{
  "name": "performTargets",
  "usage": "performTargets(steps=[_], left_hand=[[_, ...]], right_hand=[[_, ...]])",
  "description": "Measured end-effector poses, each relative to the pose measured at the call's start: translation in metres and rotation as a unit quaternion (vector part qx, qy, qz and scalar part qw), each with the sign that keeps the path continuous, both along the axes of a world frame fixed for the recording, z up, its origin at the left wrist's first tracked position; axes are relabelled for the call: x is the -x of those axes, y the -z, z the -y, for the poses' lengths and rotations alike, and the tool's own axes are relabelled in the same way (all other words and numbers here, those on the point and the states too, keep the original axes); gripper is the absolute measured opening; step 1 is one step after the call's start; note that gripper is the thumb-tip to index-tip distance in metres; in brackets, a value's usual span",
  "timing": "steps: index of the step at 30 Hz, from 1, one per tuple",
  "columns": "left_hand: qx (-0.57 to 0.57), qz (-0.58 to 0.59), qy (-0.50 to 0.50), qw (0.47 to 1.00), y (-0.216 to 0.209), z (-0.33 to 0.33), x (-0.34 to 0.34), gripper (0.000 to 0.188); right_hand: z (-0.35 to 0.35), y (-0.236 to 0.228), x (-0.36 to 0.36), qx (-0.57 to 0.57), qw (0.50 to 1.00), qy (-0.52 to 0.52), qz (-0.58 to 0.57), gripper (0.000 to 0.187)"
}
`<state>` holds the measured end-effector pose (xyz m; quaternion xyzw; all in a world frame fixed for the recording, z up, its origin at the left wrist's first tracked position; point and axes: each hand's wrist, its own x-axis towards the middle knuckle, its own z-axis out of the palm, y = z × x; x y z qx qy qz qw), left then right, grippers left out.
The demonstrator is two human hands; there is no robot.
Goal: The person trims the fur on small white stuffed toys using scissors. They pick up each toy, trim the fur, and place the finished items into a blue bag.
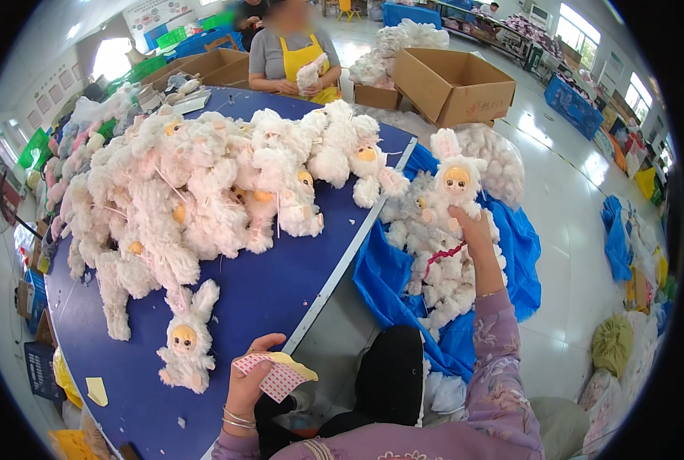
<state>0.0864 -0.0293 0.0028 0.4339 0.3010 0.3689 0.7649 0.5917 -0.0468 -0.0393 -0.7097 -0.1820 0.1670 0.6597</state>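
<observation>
My left hand (pixel 244 387) pinches a sheet of small red-and-white stickers (pixel 275 381) with a curling yellow edge, over the near edge of the blue table. With the arm stretched forward, my right hand (pixel 474 231) grips the lower part of a white plush doll (pixel 462 167) with long ears and a tan face. That doll is upright above a blue sack (pixel 380 272) filled with white plush toys (pixel 443 285). On the table, another long-eared plush doll (pixel 183 341) lies face up, left of my left hand.
A big heap of white plush toys (pixel 211 184) covers the far part of the blue table (pixel 280 295). Across it, a person in a yellow apron (pixel 300 61) holds a plush piece. An open cardboard box (pixel 453 84) stands beyond the sack. A yellow paper scrap (pixel 96 391) lies near the left edge.
</observation>
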Motion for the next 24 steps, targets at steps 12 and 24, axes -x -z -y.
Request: performTargets(steps=[12,24], left_hand=[[0.005,-0.015,0.025,1.000,0.010,-0.004,0.002,0.035],[0.004,-0.039,0.020,0.999,0.007,-0.004,-0.004,0.052]], right_hand=[[0.004,-0.002,-0.008,0.006,0.998,-0.057,0.003,0.071],[0.017,-0.032,0.015,0.007,0.997,-0.065,-0.031,0.053]])
